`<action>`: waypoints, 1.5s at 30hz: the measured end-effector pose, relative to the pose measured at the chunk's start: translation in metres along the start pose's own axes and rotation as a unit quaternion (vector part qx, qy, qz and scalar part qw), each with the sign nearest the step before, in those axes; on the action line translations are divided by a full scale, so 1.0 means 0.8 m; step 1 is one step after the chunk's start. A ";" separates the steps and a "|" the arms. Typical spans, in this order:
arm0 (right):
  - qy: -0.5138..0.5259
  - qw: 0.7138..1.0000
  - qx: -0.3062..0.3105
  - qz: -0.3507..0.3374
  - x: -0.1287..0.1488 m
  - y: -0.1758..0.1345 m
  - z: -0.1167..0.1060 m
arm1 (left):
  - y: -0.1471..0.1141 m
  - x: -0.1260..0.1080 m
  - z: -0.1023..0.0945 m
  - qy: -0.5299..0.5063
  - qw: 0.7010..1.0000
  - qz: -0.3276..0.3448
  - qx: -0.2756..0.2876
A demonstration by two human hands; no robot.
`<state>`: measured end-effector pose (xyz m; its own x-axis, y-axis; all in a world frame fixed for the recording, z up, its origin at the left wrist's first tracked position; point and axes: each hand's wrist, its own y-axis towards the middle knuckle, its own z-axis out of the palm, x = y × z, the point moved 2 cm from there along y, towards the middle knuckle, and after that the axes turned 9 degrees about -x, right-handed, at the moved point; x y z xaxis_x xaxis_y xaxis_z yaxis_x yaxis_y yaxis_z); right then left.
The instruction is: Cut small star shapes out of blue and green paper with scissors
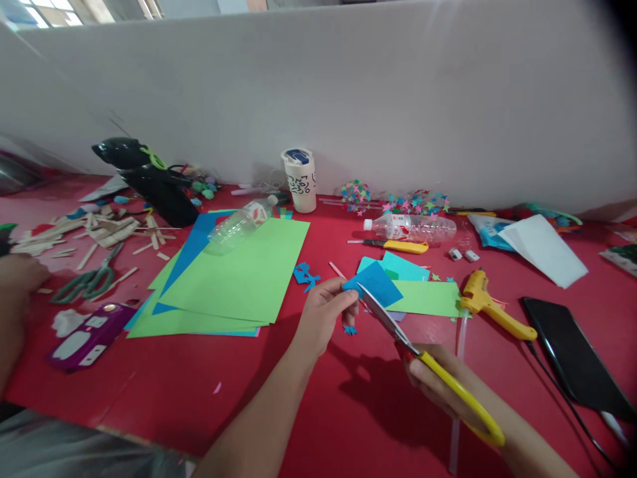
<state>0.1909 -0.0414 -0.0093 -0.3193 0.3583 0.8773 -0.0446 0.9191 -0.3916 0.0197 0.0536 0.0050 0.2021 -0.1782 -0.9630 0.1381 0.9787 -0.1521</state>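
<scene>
My left hand (pixel 328 309) pinches the left corner of a small piece of blue paper (pixel 377 285) and holds it above the red table. Wrapped round the yellow handles of a pair of scissors (pixel 448 382) is my right hand (pixel 432 375). The blades point up and left, with their tips at the paper's near edge beside my left fingers. Just below lies a blue star cutout (pixel 350 329). Blue paper scraps (pixel 305 276) rest left of my left hand. Behind the held paper are a green paper strip (pixel 428 299) and turquoise paper (pixel 408 264).
A yellow glue gun (pixel 492 309) with a cord and a black phone (pixel 572 352) lie at right. Further back are a plastic bottle (pixel 418 228), a yellow cutter knife (pixel 405 247) and a white cup (pixel 300 182). Green sheets (pixel 243 272) spread left. Another person's arm (pixel 14 292) reaches in at far left.
</scene>
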 end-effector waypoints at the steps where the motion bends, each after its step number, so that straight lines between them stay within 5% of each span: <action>1: 0.003 1.000 0.005 -0.002 -0.001 0.001 0.000 | 0.000 0.000 0.000 -0.001 1.000 0.000 -0.001; 16: 0.069 0.996 -0.018 0.046 -0.024 0.008 0.022 | 0.002 0.019 0.004 -0.053 0.999 -0.010 0.001; 37: 0.011 1.000 -0.028 -0.009 -0.019 0.009 0.017 | 0.004 0.015 0.001 -0.051 0.999 -0.002 0.004; 45: 0.007 0.999 -0.040 0.000 -0.022 0.014 0.017 | 0.005 0.013 0.001 -0.064 0.997 0.012 -0.035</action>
<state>0.1834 -0.0397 -0.0328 -0.3053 0.3609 0.8812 0.0326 0.9288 -0.3691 0.0234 0.0557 -0.0056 0.3265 -0.1611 -0.9314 0.0645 0.9869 -0.1481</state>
